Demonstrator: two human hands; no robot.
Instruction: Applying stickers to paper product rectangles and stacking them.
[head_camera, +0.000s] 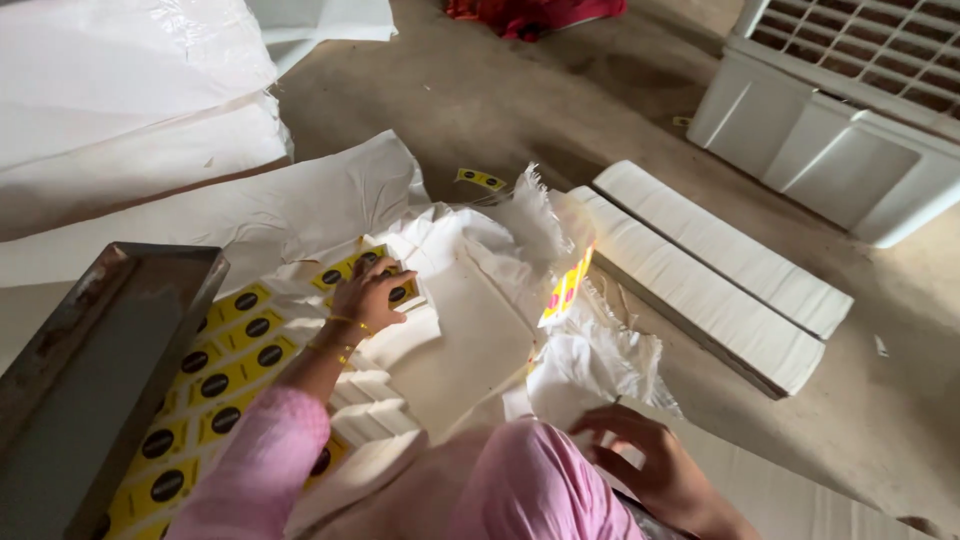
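Sitting on the floor (480, 100) here, with my left hand (368, 292) reached out over a small stack of yellow labels (352, 268), the ones with a black round spot on each. The fingers are curled down on top of that stack, pinching or pressing it, can't really tell which from this angle. The stack sits on crumpled white paper (470, 300), right at the far end of a long row of the same labels (215, 375) laid out flat on my left side, so it's all within arm's reach without shifting my seat

My right hand (645, 455) is down low by my knee, fingers loosely spread and resting on the white woven sack (600, 355), holding nothing as far as I can see. Probably just bracing me while I lean

Two long white bundles (715, 275) lie side by side further right, well apart from my hands. A grey metal tray (90, 370) sits just beside the label row. One stray label (480, 179) lies off alone on the floor
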